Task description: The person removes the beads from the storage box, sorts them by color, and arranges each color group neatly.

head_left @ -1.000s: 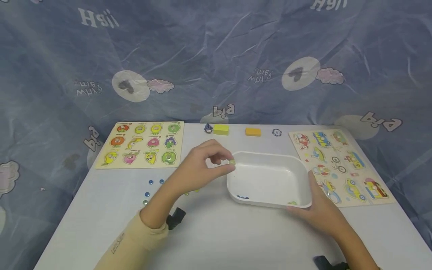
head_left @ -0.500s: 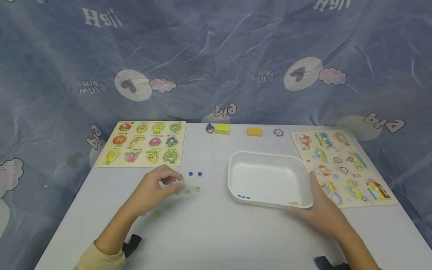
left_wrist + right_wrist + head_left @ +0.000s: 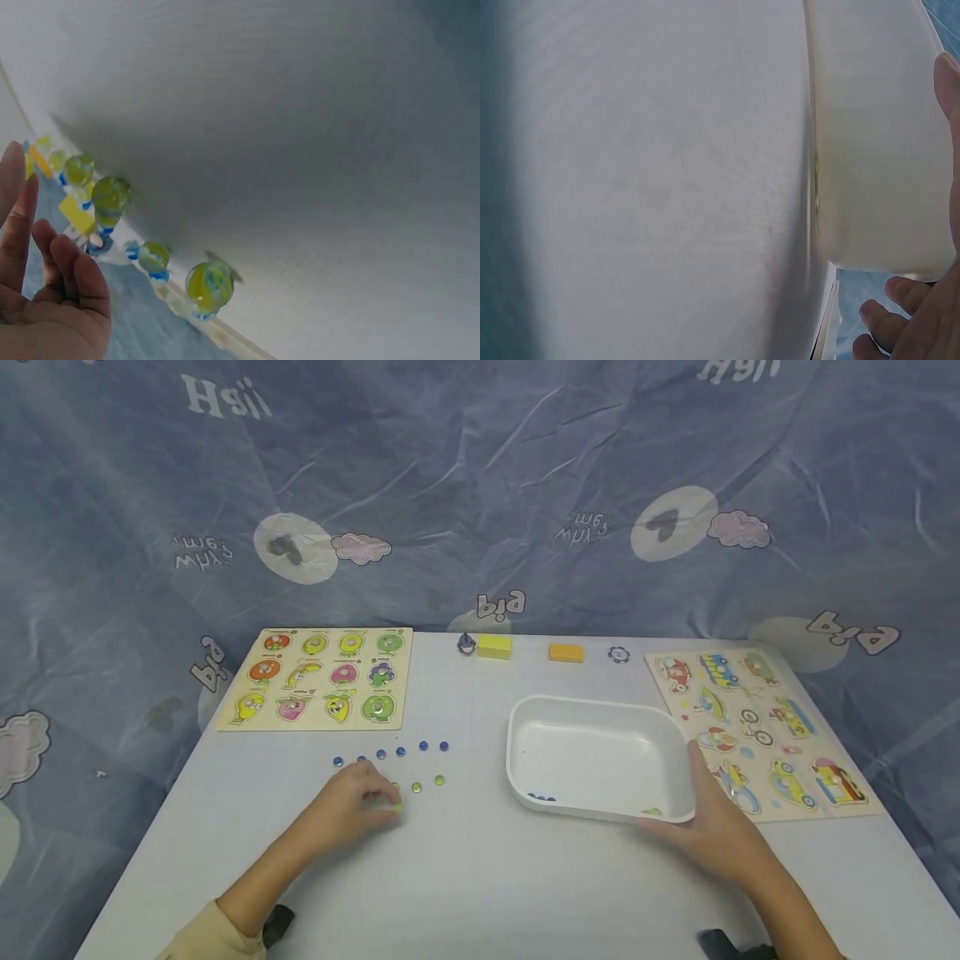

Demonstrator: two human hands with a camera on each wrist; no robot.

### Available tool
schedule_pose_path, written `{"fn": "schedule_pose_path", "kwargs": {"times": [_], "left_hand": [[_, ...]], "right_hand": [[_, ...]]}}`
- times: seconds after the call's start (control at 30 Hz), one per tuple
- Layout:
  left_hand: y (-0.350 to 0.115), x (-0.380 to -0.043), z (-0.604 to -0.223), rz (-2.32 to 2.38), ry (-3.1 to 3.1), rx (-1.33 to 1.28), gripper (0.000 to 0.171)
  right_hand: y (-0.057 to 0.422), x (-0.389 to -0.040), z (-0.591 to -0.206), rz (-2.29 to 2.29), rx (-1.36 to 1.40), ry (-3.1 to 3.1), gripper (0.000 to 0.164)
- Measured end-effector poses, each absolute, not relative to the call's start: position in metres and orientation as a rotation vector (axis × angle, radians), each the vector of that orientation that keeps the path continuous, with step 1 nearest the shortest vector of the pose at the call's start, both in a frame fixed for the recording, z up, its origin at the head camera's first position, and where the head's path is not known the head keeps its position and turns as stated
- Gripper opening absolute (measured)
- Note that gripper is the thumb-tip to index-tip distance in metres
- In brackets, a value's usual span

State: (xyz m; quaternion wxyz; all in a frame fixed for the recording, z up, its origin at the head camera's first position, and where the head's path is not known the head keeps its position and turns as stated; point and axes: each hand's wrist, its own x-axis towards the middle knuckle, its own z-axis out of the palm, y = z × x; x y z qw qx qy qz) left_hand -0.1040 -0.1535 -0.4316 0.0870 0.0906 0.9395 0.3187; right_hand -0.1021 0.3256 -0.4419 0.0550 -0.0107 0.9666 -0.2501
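Observation:
My left hand [image 3: 341, 814] is low over the left-middle of the table, pinching a yellow-green marble [image 3: 398, 807] between thumb and fingertip. Beyond it runs a row of blue marbles [image 3: 401, 752]; nearer are more yellow-green marbles [image 3: 417, 787], some hidden behind the hand. The left wrist view shows glassy marbles [image 3: 210, 286] beside the curled lower fingers [image 3: 90, 277]. My right hand [image 3: 712, 827] grips the right end of a white tray [image 3: 600, 706], thumb at its front corner. Inside the tray, a few blue marbles [image 3: 542, 797] and some green ones [image 3: 651, 811] lie along the near wall.
A fruit puzzle board [image 3: 315, 681] lies at back left and a vehicle puzzle board [image 3: 757, 735] at right, close to the tray. Along the back edge stand a small dark figure [image 3: 466, 644], a yellow block [image 3: 494, 647], an orange block [image 3: 566, 653] and a round chip [image 3: 618, 655].
My left hand has moved from the tray's left rim leftward and down toward the marble rows, a yellow-green marble at its fingertips. The right hand and tray have stayed put.

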Motion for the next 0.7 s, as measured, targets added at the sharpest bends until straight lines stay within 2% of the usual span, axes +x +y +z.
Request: {"fn": "schedule_pose_path", "kwargs": {"times": [0.7], "left_hand": [[-0.1443,-0.1047,-0.4427,0.722,2.865,0.264,0.02]], "right_hand": [[0.3235,-0.1009,-0.4406,-0.759,-0.025,2.928,0.131]]}}
